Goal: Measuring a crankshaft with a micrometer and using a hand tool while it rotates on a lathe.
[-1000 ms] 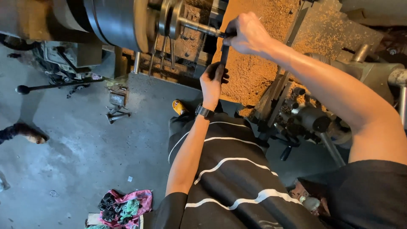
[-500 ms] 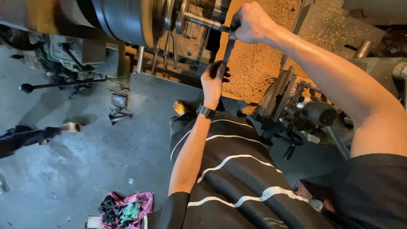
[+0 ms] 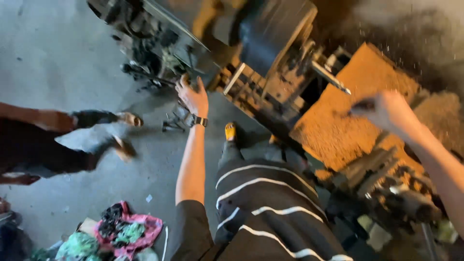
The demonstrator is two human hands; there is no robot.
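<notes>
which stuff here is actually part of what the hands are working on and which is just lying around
In use:
- left hand, open, reaching toward the big dark machine
- right hand, gripping a dark handle; blurred

Lying about:
- pink and green rags on the concrete floor
- another person's leg and shoe passing on the left

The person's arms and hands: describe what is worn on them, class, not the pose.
Both forearms are bare. The left hand has a dark wristwatch at the wrist, and a short black sleeve covers the upper arm. The right hand is blurred and shows no glove.
</notes>
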